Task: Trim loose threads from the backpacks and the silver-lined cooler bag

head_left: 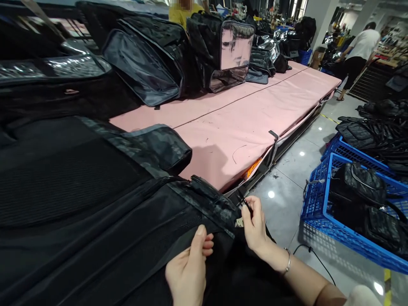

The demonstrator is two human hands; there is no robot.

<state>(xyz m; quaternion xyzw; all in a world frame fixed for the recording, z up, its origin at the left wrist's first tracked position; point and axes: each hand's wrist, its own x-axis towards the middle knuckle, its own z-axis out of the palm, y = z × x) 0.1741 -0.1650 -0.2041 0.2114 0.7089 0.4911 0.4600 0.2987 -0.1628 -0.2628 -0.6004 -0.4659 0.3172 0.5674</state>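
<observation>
Down past right hand [255, 225], a crate [315, 195] holds bags [366, 182].

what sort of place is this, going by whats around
Probably a bag factory or sewing workshop: dark bags stand along a long pink-covered table, more bags lie in a blue crate, and the right hand holds what look like small black snips.

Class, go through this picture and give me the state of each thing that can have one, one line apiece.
Left hand: closed, pinching black fabric.
Right hand: closed around small black snips.
Small black snips: held; blades too small to judge.
Foreground bag: lying down.
Pink table cover: spread out, slightly wrinkled.
Nearest blue crate: open-topped, holding dark bags.
Bracelet: worn on right wrist.
</observation>
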